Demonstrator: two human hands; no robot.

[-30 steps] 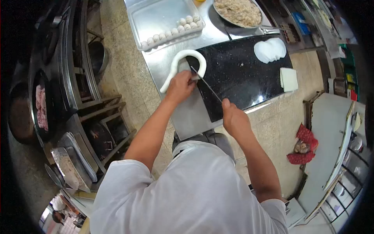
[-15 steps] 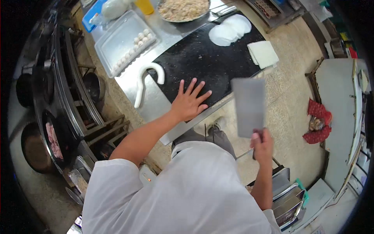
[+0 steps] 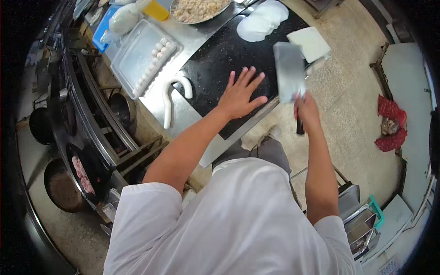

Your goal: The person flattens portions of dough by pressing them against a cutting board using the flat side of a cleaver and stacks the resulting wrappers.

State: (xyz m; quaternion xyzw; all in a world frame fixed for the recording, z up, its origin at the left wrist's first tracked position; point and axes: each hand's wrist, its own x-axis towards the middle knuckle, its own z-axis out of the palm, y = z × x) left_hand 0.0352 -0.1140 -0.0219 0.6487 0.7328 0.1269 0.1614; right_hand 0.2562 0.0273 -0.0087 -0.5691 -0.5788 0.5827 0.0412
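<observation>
From here I judge the balls point(image 3: 161, 49) in the tray point(image 3: 133, 54) and the far rounds point(image 3: 256, 27) shaped, the dough point(image 3: 167, 103) undivided at the board's point(image 3: 215, 59) left edge, my left hand point(image 3: 238, 98) spread empty over the board, my right hand point(image 3: 309, 112) closed round the cleaver point(image 3: 289, 68).

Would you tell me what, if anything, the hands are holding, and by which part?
The right hand grips a cleaver by its black handle; the left hand, fingers spread, holds nothing.
</observation>
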